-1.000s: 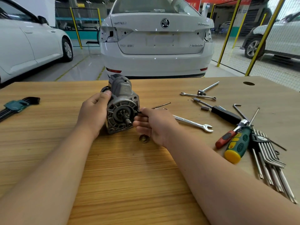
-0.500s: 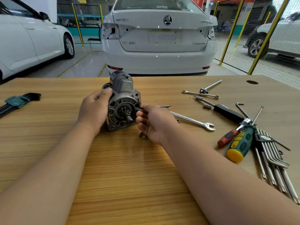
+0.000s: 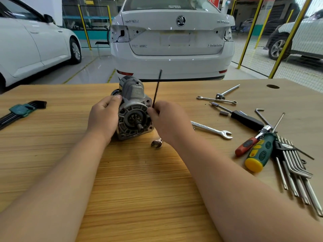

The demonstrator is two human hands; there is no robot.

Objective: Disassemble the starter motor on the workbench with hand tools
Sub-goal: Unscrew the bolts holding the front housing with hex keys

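Here, wooden workbench (image 3: 139, 180), white car (image 3: 173, 41) behind

The grey cast-metal starter motor (image 3: 134, 116) lies on its side on the wooden workbench (image 3: 139, 189), near the middle of the far edge, its round flanged face and shaft turned toward the near edge. A thin dark rod (image 3: 157, 88) stands almost upright at its right flange.

The right hand (image 3: 167, 121) now sits higher beside the starter motor (image 3: 134, 112), and the thin dark rod (image 3: 156, 88) it pinches points upward instead of sideways.
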